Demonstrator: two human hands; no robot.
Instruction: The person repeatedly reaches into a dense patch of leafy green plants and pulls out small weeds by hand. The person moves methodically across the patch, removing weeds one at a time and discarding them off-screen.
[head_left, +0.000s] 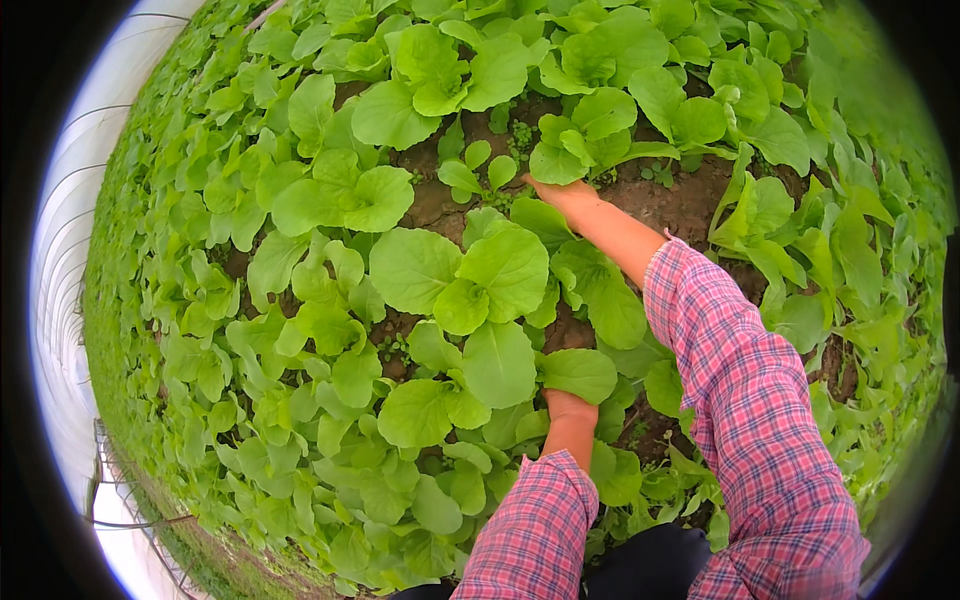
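Both my arms, in pink plaid sleeves, reach down among broad-leaved green vegetable plants. My right hand (562, 195) is low at the soil, beside a leafy plant (589, 139) whose leaf covers part of it. Just left of those fingertips grow a small seedling (474, 174) and tiny-leaved weeds (520, 139). Closer to me, my left hand (570, 406) goes under a rounded leaf (579, 374), so its fingers are hidden. A larger plant (480, 281) with wide leaves spreads between the two hands. Whether either hand grips anything cannot be seen.
Dense rows of the same greens (315, 330) surround me. Bare brown soil (686, 206) shows in patches. A white plastic greenhouse wall (64, 247) with curved ribs runs along the left. My dark-clothed leg (649, 562) is at the bottom.
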